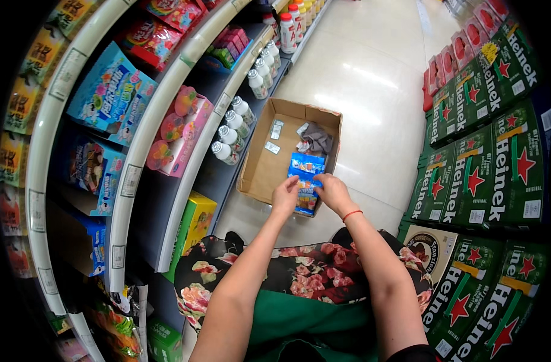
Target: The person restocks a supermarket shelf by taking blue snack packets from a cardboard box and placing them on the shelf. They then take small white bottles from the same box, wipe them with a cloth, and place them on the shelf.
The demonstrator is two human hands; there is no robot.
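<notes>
Both hands are over the near right corner of an open cardboard box (pixel 257 174) on the floor. My left hand (pixel 285 195) has its fingertips at the left edge of a blue snack packet (pixel 306 181). My right hand (pixel 333 190) pinches the packet's right edge; a red cord circles that wrist. More blue packaging lies just under and beyond it, and I cannot tell how many packets there are. Farther back in the box lie a crumpled grey cloth (pixel 318 138) and several small white labels (pixel 276 131).
Shelves at left hold white-capped bottles (pixel 234 123), a pink box of jelly cups (pixel 191 135), blue snack bags (pixel 112 97) and a yellow-green box (pixel 196 217). Green Heineken cartons (pixel 474 176) are stacked at right. Tiled floor (pixel 370 135) lies between.
</notes>
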